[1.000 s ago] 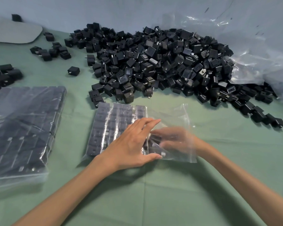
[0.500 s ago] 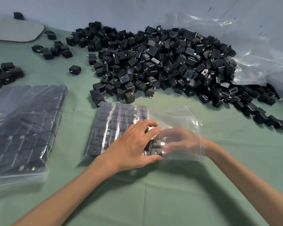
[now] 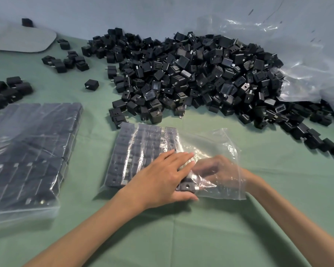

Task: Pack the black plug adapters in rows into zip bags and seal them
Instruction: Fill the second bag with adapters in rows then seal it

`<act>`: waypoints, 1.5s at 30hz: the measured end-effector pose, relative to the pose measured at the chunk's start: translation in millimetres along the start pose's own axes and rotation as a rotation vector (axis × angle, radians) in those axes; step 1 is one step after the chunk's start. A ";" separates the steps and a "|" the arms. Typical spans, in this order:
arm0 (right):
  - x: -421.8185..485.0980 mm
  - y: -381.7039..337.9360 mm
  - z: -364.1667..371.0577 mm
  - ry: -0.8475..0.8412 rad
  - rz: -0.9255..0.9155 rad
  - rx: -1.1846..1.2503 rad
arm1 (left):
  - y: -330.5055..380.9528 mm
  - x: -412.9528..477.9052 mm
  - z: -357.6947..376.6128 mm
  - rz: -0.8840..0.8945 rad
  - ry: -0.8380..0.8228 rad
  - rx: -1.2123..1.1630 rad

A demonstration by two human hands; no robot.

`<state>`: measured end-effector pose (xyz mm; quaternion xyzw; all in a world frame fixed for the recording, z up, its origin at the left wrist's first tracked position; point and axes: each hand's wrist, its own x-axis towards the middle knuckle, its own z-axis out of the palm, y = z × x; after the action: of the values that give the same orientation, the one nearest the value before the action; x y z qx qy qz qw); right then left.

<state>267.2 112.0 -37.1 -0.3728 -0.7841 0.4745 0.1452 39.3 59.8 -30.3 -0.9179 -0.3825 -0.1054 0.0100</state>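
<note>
Remote op here, and all my feed gives me of the person is two arms. The left hand is bare, with long slim fingers and a smooth back. The left forearm is bare all the way to the edge of the frame, slender and plain, and the right forearm is the same deal. The right hand looks bare as well, though it comes through hazy and glary, so I wouldn't swear to any finer detail.

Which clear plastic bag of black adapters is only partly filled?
The middle clear zip bag: its black adapters fill only half; the left bag is full.
</note>
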 end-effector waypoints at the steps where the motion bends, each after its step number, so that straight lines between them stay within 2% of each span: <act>1: 1.1 -0.6 0.6 0.007 0.016 0.024 | -0.4 0.4 0.4 0.003 -0.016 0.001; 5: -1.2 -0.4 2.5 0.013 0.099 0.170 | -0.7 1.5 1.8 0.008 -0.037 0.030; 10: -13.7 -1.0 -20.2 -0.238 0.241 0.350 | 0.8 0.0 2.6 0.038 -0.039 0.100; 12: -24.7 -4.3 -53.8 -0.246 0.321 0.186 | 0.3 -0.2 2.8 0.035 -0.049 0.088; 14: -32.5 -19.8 -98.2 -0.090 0.404 -0.100 | 0.2 -0.7 3.2 0.028 -0.061 0.070; 15: -31.9 -31.2 -116.7 0.058 0.429 -0.176 | -0.2 -0.9 3.4 0.026 -0.060 0.073; 17: -14.0 -61.2 -133.4 0.469 0.333 -0.237 | -0.2 -0.8 3.3 0.029 -0.048 0.089; 18: 5.0 -75.7 -131.2 0.616 0.224 -0.253 | -0.3 -0.6 2.9 0.030 -0.042 0.092; 19: 30.5 -88.4 -122.1 0.652 0.144 -0.282 | -0.4 -0.5 2.4 0.032 -0.034 0.093; 21: 85.6 -103.2 -95.0 0.470 0.168 -0.431 | 0.0 0.2 0.8 0.037 -0.015 0.101; 23: 131.9 -98.2 -68.9 0.229 0.352 -0.739 | 0.6 -0.3 0.0 0.035 -0.018 0.095; 24: 147.5 -89.6 -60.1 0.184 0.432 -0.872 | 0.7 -0.6 0.1 0.031 -0.017 0.090; 26: 162.4 -65.2 -50.9 0.226 0.473 -0.931 | 0.6 -1.1 -0.1 0.030 -0.011 0.089; 30: 167.2 -31.1 -40.3 0.452 0.426 -0.929 | 0.4 -1.3 0.2 0.034 -0.014 0.097; 32: 166.8 -29.6 -39.6 0.464 0.386 -0.955 | 0.9 -0.8 0.6 0.030 -0.020 0.085; 34: 162.1 -35.1 -47.5 0.386 0.404 -0.902 | 0.9 -0.4 1.0 0.028 -0.025 0.077; 37: 131.1 -45.2 -73.1 0.271 0.471 -0.602 | 0.6 -0.4 1.3 0.021 -0.038 0.056; 39: 89.2 -43.3 -87.3 0.331 0.458 -0.422 | 0.3 -0.8 1.3 0.017 -0.041 0.040; 42: 13.3 -23.8 -86.8 0.567 0.418 -0.058 | -0.6 -0.6 2.1 0.007 -0.054 0.010; 43: -8.8 -16.8 -80.9 0.594 0.402 0.054 | -0.8 -0.5 2.2 0.001 -0.049 0.000; 45: -40.9 -7.3 -66.6 0.527 0.367 0.134 | 0.0 -0.6 1.9 -0.009 -0.030 -0.007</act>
<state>330.5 122.8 8.2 -0.6075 -0.6063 0.4303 0.2796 39.2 59.6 -32.3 -0.9177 -0.3864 -0.0929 0.0006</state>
